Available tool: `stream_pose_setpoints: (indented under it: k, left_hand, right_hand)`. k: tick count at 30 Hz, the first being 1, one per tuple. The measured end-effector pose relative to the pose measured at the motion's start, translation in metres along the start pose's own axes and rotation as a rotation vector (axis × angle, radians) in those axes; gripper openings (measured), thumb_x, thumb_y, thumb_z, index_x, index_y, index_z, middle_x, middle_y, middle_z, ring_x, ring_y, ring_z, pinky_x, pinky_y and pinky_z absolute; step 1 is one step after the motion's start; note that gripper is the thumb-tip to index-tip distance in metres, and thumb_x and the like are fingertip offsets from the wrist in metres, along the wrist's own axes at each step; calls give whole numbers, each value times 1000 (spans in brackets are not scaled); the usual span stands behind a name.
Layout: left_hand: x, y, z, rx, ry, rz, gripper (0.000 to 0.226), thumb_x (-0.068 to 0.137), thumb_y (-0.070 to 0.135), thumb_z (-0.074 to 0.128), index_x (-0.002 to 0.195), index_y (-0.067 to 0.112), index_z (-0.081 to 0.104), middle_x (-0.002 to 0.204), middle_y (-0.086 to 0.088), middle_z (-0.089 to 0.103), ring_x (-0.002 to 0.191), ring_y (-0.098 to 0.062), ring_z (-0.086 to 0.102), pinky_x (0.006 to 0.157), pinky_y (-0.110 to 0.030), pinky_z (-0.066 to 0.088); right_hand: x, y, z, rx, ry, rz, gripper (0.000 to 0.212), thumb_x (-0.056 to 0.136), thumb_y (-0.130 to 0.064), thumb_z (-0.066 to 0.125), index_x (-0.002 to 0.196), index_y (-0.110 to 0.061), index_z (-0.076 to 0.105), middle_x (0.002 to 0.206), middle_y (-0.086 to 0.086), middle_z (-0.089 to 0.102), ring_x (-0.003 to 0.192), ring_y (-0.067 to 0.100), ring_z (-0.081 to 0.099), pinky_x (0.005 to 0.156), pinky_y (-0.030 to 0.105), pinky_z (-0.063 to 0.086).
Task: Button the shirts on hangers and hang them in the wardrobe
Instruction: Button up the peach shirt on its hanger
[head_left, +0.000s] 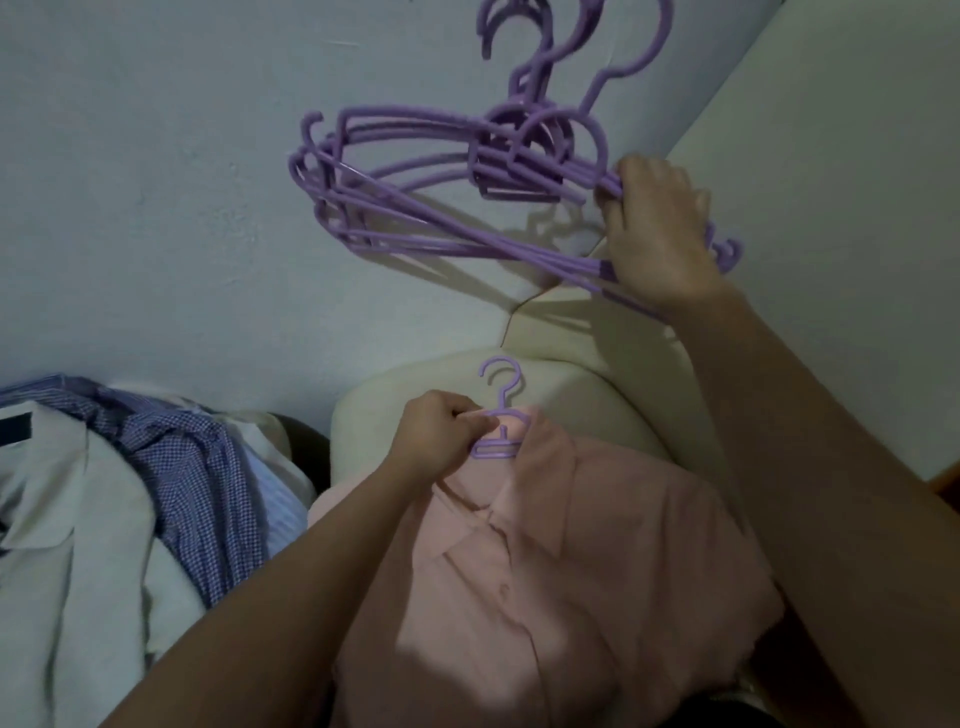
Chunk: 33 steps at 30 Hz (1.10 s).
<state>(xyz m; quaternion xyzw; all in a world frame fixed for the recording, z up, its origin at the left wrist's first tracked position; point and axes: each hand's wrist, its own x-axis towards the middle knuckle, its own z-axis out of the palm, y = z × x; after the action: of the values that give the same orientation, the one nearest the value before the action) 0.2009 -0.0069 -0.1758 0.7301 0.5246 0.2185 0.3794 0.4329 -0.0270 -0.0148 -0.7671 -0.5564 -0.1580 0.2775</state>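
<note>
In right hand (657, 234): curved purple hangers (498, 156); soft pink shirt (519, 545)

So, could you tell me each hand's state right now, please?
Left hand: grips the hanger inside the pink shirt.
Right hand: grips the bundle of spare hangers.

Dim, soft indoor light gives the wall (156, 182) a cool grey-blue cast. The bunch of hangers (415, 171) throws clear shadows down and to the right. A brighter patch lies low on the pink shirt (571, 519). Detail is soft throughout, and wide-angle distortion bends the edges.
</note>
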Motion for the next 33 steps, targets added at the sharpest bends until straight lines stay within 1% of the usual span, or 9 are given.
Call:
stream_pose_setpoints:
  k: [6, 9, 13, 16, 20, 22, 25, 29, 33]
  left_hand:
    - [65, 15, -17, 126, 109, -25, 27, 81, 33, 73, 65, 11, 75, 61, -10, 69, 61, -19, 63, 63, -31, 50]
    - [81, 9, -2, 197, 38, -35, 26, 80, 31, 73, 63, 12, 76, 62, -8, 71, 65, -17, 68, 68, -33, 55]
    - [97, -5, 21, 169, 67, -83, 20, 77, 32, 73, 61, 20, 75, 63, -3, 72, 78, -20, 71, 72, -30, 55]
    - [100, -7, 31, 251, 137, -104, 14, 76, 45, 73, 81, 34, 79, 86, -2, 74, 109, -27, 57, 92, -35, 45]
    - [95, -13, 35, 362, 203, -137, 43, 77, 67, 69, 103, 34, 76, 111, -2, 67, 125, -30, 44, 98, -42, 29]
    - [91, -21, 29, 346, 163, -164, 51, 75, 73, 65, 102, 32, 75, 110, 0, 67, 124, -30, 45, 100, -44, 30]
    - [76, -35, 10, 166, 86, -91, 45, 69, 63, 64, 97, 29, 75, 105, -2, 70, 108, -28, 61, 98, -42, 48]
    - [48, -52, -12, 89, 282, 5, 25, 82, 41, 67, 89, 20, 77, 95, 0, 73, 91, -20, 68, 80, -31, 52]
    - [28, -53, -25, 111, 345, 56, 28, 80, 40, 56, 86, 21, 76, 100, -4, 70, 95, -27, 63, 88, -42, 51]
  right_hand:
    - [2, 3, 0, 84, -65, 14, 23, 102, -24, 39, 116, -11, 51, 124, 19, 51, 119, 38, 44, 97, 46, 31]
    - [-2, 6, 17, 146, -143, 36, 21, 103, -24, 41, 114, -10, 52, 123, 19, 52, 119, 38, 44, 97, 47, 31]
    - [-13, 18, 47, 208, -190, 23, 19, 102, -26, 46, 110, -12, 56, 116, 15, 55, 114, 35, 48, 92, 44, 32]
    - [-21, 26, 67, 200, -204, 18, 23, 102, -32, 48, 112, -15, 58, 115, 12, 56, 113, 32, 49, 93, 44, 32]
    - [-29, 24, 97, 125, -253, -21, 27, 99, -32, 51, 116, -12, 59, 116, 14, 58, 113, 34, 51, 93, 46, 35]
    - [-35, 26, 111, 129, -320, -5, 24, 99, -27, 52, 117, -12, 58, 118, 15, 57, 114, 35, 51, 94, 47, 36]
    - [-42, 31, 124, 144, -384, 47, 26, 99, -31, 51, 118, -14, 57, 120, 15, 56, 116, 34, 50, 97, 47, 36]
    - [-47, 32, 131, 191, -441, 92, 37, 96, -41, 56, 123, -16, 59, 121, 15, 55, 117, 34, 48, 98, 45, 37]
    - [-56, 34, 128, 191, -513, 75, 44, 95, -46, 58, 134, -26, 59, 122, 15, 49, 118, 37, 42, 103, 44, 36]
